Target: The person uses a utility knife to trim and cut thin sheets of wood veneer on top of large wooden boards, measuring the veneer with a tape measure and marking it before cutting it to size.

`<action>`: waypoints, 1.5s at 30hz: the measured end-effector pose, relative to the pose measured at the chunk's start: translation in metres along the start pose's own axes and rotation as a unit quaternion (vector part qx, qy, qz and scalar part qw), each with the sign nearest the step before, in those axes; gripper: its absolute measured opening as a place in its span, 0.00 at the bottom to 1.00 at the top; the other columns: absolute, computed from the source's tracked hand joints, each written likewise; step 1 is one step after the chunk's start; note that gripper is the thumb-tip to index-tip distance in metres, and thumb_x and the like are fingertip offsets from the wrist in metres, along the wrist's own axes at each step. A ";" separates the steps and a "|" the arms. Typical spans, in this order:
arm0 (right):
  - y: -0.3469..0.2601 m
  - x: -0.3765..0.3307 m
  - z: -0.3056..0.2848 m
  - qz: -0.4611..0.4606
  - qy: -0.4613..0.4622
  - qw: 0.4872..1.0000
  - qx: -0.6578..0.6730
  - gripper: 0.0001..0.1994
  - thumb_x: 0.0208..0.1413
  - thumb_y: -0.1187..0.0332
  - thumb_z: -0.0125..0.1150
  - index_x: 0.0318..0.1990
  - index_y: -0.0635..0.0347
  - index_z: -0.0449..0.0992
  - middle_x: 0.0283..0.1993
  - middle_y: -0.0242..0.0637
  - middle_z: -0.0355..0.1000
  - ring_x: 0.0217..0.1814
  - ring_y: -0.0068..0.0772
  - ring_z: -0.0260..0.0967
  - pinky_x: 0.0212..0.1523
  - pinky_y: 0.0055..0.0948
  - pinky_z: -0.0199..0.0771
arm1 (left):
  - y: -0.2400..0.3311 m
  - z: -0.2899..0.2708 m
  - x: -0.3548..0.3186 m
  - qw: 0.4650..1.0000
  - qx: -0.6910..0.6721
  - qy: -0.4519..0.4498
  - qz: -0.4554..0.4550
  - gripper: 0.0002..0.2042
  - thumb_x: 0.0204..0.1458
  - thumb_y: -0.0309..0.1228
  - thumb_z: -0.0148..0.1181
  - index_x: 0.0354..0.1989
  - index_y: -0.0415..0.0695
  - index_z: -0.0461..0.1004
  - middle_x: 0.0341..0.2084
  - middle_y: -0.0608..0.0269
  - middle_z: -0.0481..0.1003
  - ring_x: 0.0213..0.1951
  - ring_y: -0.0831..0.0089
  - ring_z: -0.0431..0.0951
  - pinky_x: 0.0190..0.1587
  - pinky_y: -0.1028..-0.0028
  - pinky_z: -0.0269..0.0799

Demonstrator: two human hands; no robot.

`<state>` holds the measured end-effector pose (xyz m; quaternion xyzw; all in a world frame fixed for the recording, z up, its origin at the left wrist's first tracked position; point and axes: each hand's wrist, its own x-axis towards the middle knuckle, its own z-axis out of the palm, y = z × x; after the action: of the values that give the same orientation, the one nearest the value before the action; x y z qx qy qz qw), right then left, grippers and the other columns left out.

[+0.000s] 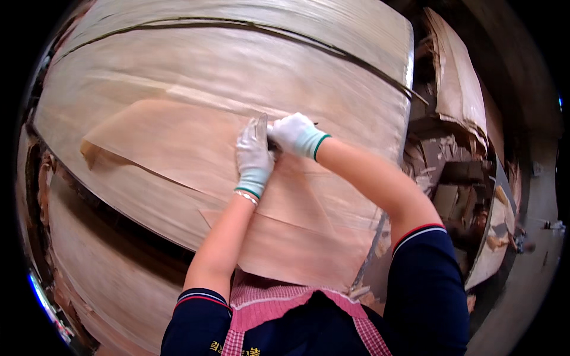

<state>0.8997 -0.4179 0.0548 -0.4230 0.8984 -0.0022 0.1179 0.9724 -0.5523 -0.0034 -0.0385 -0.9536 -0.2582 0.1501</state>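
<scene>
Both my hands wear white knit gloves with pale green cuffs. They come together over a loose sheet of thin wood veneer [154, 136], tan-pink with one long side lifted. My left hand [254, 153] rests on the veneer, its fingers pointing away from me and mostly stretched out. Right beside it, my right hand [294, 132] is closed around a small dark tool [272, 144], largely hidden between the two gloves. A thin dark tip sticks out past the right knuckles. Its kind cannot be made out.
Under the sheet lies a broad stack of pale veneer [356, 77], crossed by a long dark split [249, 25]. A lower stack [101, 255] stands at the near left. Torn veneer scraps [436, 154] and upright bent sheets [460, 77] crowd the right side.
</scene>
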 end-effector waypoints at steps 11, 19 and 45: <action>0.001 -0.291 0.078 0.540 0.134 0.827 0.086 0.15 0.60 0.57 0.50 0.42 0.61 0.69 0.34 0.51 0.74 0.35 0.55 0.73 0.34 0.45 0.72 | 0.003 -0.003 -0.005 0.999 0.038 -0.006 0.002 0.29 0.44 0.46 0.65 0.54 0.42 0.71 0.53 0.54 0.68 0.58 0.56 0.63 0.61 0.59 0.57; 0.102 -0.350 0.143 0.556 0.412 0.113 0.713 0.11 0.56 0.66 0.61 0.28 0.54 0.64 0.19 0.28 0.62 0.13 0.19 0.57 0.12 0.18 0.61 | 0.017 0.004 -0.006 0.985 0.104 -0.012 0.140 0.09 0.49 0.36 0.60 0.37 0.51 0.71 0.39 0.63 0.73 0.35 0.63 0.74 0.38 0.62 0.69; -0.100 -0.239 -0.272 0.107 0.664 0.522 0.524 0.10 0.55 0.67 0.62 0.42 0.62 0.76 0.21 0.20 0.52 0.21 0.14 0.48 0.25 0.16 0.51 | -0.015 -0.140 -0.135 0.967 -0.214 -0.018 -0.139 0.12 0.54 0.29 0.58 0.46 0.43 0.70 0.39 0.59 0.72 0.41 0.63 0.74 0.38 0.66 0.72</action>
<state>1.0642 -0.3267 0.3803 -0.0615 0.5918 -0.7403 -0.3129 1.1354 -0.6349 0.0631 0.0581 -0.8746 -0.4741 0.0837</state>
